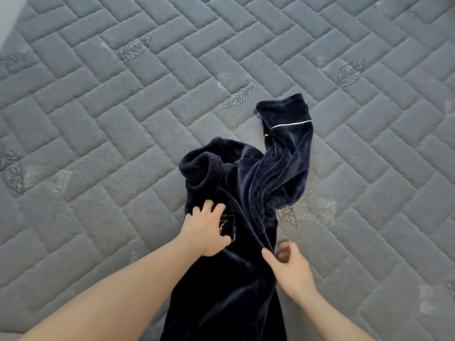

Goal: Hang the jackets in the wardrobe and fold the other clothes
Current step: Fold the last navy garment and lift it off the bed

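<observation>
Navy fleece garment, soft and velvety, lies crumpled on a grey quilted mattress in the lower middle of the frame, running from the bottom edge up toward the centre. One long part of it, either a sleeve or a leg, twists away to the upper right and ends in a cuff trimmed with a thin white line of piping. Another bunched fold rises at the left of the pile. The left hand rests flat on the cloth at lower centre, fingers spread and straight, pressing beside a small dark label with pale stitching. The right hand sits just right of the garment's edge; its thumb touches the cloth, and its curled fingers are blurred, so I cannot tell whether they pinch anything. The two hands are apart, one on each side of the garment's middle. Embroidered leaf patterns dot the mattress, one just above the garment.
</observation>
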`<state>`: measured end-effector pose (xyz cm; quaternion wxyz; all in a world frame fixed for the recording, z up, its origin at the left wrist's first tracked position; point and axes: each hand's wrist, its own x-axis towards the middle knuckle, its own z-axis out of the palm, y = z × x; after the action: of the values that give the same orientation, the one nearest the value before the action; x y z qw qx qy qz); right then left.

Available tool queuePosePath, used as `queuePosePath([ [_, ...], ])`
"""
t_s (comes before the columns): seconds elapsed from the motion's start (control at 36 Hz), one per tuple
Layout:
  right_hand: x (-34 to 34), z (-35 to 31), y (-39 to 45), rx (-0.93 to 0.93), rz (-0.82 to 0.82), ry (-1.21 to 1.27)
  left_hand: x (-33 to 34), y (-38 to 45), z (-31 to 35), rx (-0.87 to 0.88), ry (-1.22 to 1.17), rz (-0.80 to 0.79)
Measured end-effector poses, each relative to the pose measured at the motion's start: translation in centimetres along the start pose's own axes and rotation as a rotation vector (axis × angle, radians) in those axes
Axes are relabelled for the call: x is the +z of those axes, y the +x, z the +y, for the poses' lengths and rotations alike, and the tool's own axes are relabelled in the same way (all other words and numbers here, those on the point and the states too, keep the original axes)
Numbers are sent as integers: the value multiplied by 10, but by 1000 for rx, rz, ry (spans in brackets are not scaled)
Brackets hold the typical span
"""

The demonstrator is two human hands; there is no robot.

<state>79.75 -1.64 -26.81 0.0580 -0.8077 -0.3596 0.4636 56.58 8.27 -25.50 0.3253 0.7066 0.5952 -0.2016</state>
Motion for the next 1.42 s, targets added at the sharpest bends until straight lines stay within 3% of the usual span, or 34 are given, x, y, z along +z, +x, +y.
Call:
queuePosePath([
  [0.11,-34,-54,44,-45,141,337,-35,18,3,5,-135,422],
  [0.19,-61,-95,87,-17,238,439,-55,34,-5,-84,-254,563],
  [0.33,-91,-146,151,27,316,447,-69,67,-34,-354,-352,403],
  [0.42,-95,-160,176,73,296,433,-72,80,-48,-318,-413,364],
  [0.5,-96,-173,182,169,192,449,-80,86,-53,-309,-542,450],
  [0.58,-100,-181,181,160,99,478,-91,88,-59,-325,-644,507],
  [0.67,-107,-189,173,111,142,630,-100,89,-71,-336,-658,447],
  [0.78,-114,-202,143,-185,327,735,-110,87,-80,-327,-682,264],
  [0.86,-110,-208,109,-573,390,574,-115,81,-80,-303,-713,321],
  [0.97,-89,-193,79,-956,336,272,-120,64,-78,-259,-914,431],
  [1.11,-46,-155,57,-1080,144,-44,-103,32,-83,-245,-1294,229],
  [1.25,-11,-98,50,-1013,-34,-479,-60,-12,-90,-345,-1390,-131],
  [1.33,2,-87,40,-887,-15,-375,-30,-32,-85,-355,-1278,-175],
  [1.42,7,-86,26,-780,-62,-246,-4,-44,-74,-288,-1151,-107],
])
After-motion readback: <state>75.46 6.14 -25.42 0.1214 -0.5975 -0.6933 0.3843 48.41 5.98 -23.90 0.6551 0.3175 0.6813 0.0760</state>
